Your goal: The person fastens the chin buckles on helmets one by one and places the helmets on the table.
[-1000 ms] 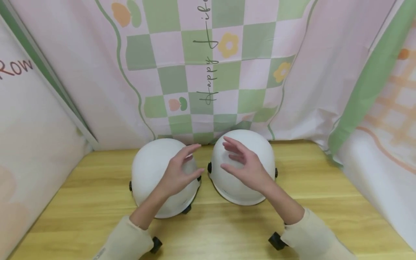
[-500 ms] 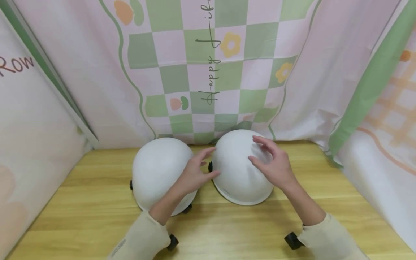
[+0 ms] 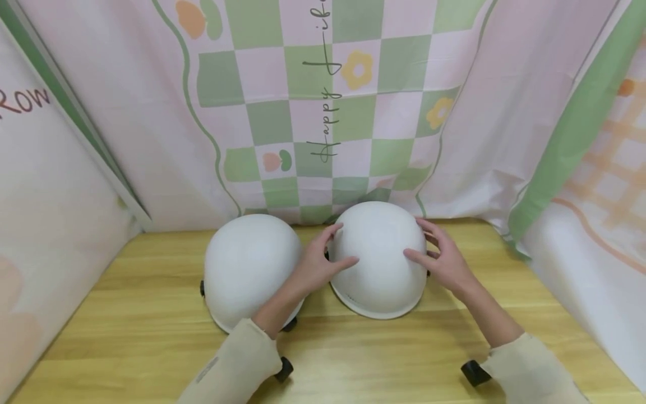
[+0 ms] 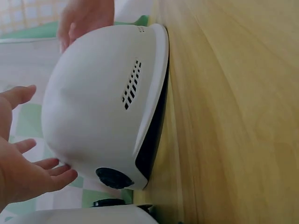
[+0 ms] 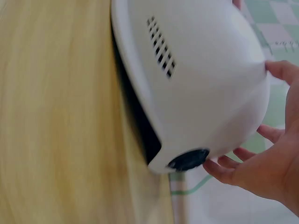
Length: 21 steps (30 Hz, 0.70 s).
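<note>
Two white helmets stand dome up, side by side on the wooden table. My left hand [image 3: 314, 266] and right hand [image 3: 447, 264] are at either side of the right helmet [image 3: 379, 269], thumbs toward me and fingers spread. In the left wrist view, the left fingers [image 4: 60, 175] come up to the dome near a black round knob [image 4: 113, 178], while the thumb is apart from it. The right wrist view has the right fingertips [image 5: 212, 169] beside the other knob [image 5: 188, 160] and the thumb at the shell. Firm contact cannot be told. The left helmet [image 3: 247, 264] sits partly behind my left forearm.
The wooden table [image 3: 363, 359] runs up to a checked green and white curtain [image 3: 353, 118] close behind the helmets. Cloth walls flank both sides. A black block [image 3: 475, 372] is at the right sleeve, another black block [image 3: 284, 369] at the left.
Both hands have moved right, from above the two helmets to the two sides of the right helmet. Neither helmet has visibly shifted.
</note>
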Each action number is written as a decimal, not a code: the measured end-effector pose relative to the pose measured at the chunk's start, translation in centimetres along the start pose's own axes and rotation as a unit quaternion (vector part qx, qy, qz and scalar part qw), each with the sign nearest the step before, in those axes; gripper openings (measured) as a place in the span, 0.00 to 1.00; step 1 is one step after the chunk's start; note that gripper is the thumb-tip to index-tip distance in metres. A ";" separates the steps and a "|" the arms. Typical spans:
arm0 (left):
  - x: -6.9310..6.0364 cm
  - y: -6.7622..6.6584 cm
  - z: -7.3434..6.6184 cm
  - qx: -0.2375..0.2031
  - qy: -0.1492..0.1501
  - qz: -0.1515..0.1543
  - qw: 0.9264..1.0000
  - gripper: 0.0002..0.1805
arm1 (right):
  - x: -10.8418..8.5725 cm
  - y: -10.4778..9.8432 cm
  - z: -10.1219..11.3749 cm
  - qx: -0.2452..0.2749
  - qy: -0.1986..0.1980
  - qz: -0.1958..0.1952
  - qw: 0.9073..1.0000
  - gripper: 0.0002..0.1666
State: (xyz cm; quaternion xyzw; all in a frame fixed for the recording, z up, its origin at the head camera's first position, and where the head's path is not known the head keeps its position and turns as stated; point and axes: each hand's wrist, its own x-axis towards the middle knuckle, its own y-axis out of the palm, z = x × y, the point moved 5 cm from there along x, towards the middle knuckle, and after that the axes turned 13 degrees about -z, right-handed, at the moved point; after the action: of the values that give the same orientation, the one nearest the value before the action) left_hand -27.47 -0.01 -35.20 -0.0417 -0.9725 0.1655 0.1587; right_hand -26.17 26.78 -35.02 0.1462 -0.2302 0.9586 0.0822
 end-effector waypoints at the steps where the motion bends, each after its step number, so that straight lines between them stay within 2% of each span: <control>1: 0.1 0.1 0.2 0.004 -0.006 -0.002 1.000 0.45 | 0.0 0.0 -0.4 0.005 0.007 0.006 1.000 0.49; 8: 0.6 0.6 1.3 0.024 -0.040 0.004 0.999 0.52 | 0.2 -0.3 -1.7 0.033 0.032 0.039 0.998 0.46; 12: 0.6 0.8 1.9 -0.005 -0.070 0.002 0.998 0.57 | 0.1 -0.3 -2.5 0.047 0.039 0.063 0.996 0.45; 17: 0.7 1.0 2.7 -0.052 -0.121 0.002 0.991 0.59 | 0.0 -0.4 -3.3 0.053 0.044 0.090 0.994 0.48; 21: 0.7 1.2 2.9 -0.061 -0.137 0.012 0.989 0.59 | -0.1 -0.5 -3.7 0.063 0.042 0.107 0.991 0.52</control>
State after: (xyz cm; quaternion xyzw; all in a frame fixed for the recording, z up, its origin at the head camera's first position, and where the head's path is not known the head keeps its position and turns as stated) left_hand -29.05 0.31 -37.99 -0.0400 -0.9927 0.1122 0.0190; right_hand -26.89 28.88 -37.96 0.0851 -0.1804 0.9797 -0.0210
